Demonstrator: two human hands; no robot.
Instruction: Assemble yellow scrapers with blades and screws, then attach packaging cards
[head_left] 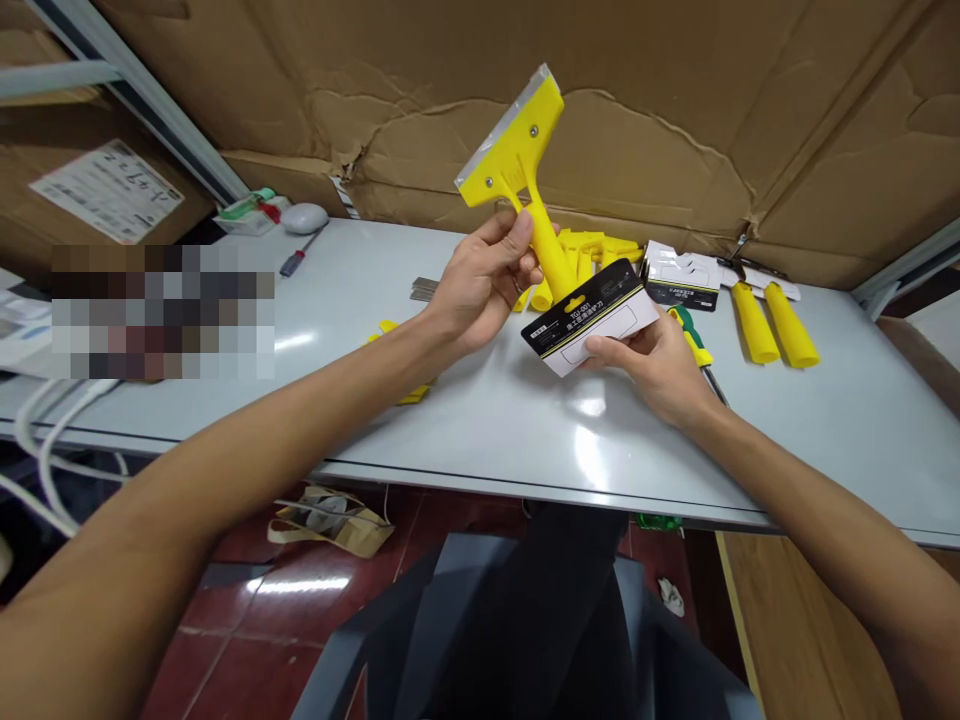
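Observation:
My left hand (487,280) is closed around the neck and upper handle of a yellow scraper (555,255). The scraper is held up at a tilt, its wide head with a silvery blade edge and two screws pointing up and to the left. In my right hand (660,375), a black and white printed header card (600,310) is pinched between thumb and fingers. The card lies in front of the handle's lower end and hides it; whether the two touch, I cannot tell. Behind my hands lies a pile of yellow scraper parts (596,245).
A stack of printed cards (682,272), a green and yellow screwdriver (696,345) and two yellow handles (755,325) lie to the right. Thin metal pieces (424,289) rest beside my left hand. Farther left is another screwdriver (294,262). Cardboard (637,100) walls the table's back.

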